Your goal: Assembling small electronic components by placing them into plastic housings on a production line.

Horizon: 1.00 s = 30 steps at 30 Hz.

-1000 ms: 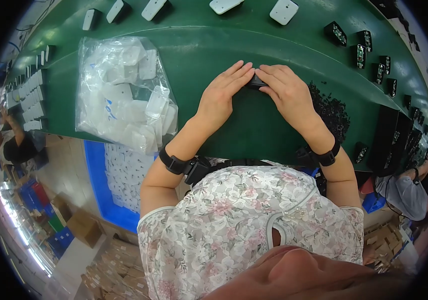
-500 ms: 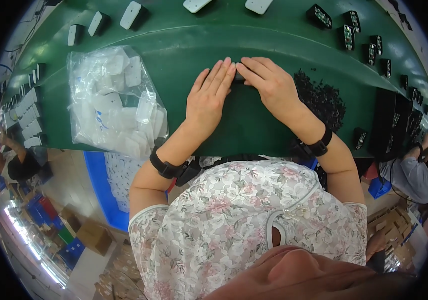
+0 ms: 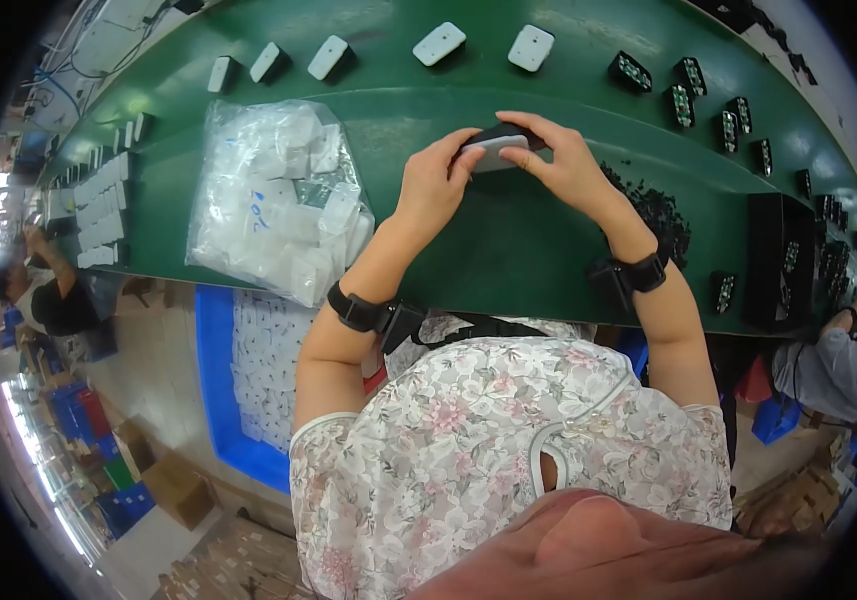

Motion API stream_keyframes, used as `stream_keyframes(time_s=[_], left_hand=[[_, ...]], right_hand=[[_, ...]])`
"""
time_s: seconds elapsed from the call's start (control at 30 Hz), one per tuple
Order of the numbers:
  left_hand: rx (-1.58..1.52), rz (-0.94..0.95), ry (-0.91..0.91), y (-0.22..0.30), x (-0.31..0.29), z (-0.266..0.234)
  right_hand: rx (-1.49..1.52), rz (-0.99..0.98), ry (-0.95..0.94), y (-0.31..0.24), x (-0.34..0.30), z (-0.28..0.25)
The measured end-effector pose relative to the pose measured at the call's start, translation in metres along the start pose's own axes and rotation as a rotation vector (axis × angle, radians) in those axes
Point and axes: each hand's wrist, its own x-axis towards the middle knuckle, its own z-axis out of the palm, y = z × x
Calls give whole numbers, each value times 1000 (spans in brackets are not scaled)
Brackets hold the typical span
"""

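Observation:
My left hand (image 3: pixel 432 182) and my right hand (image 3: pixel 560 165) hold a small black box with a white cover (image 3: pixel 495 150) between them, over the table. Its pale face is tilted toward me. Thumbs press on the near side while the fingers wrap the ends and the far black side. To the left of my left hand lies a clear plastic bag (image 3: pixel 218 205) filled with white covers. A heap of small black parts (image 3: pixel 660 222) sits beside my right wrist.
White-topped boxes (image 3: pixel 439 44) stand along the back of the green table (image 3: pixel 448 255). Open black housings with green circuit boards (image 3: pixel 634 72) are spread at right, near a black bin (image 3: pixel 763 225). A blue crate (image 3: pixel 216 400) of white pieces stands below the left edge. Other people work at both sides.
Both hands were laid flat together over a dark piece. Now their fingers are curled around the box, lifted and tilted so its pale cover shows. The whole view has shifted somewhat.

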Motion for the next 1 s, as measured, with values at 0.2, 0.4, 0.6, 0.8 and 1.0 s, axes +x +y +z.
stream_keyframes(time_s=[0.2, 0.4, 0.6, 0.8, 1.0], left_hand=[[-29, -68, -14, 1, 7, -16], [-112, -196, 290, -44, 90, -58], [-196, -424, 261, -76, 146, -77], [-196, -504, 198, -83, 152, -78], [29, -516, 145, -90, 153, -87]], right_hand=[[-46, 86, -53, -8, 15, 6], [-62, -140, 275, 17, 57, -13], [-70, -44, 371, 17, 75, -46], [-130, -70, 450, 33, 78, -56], [-196, -8, 405, 41, 81, -59]])
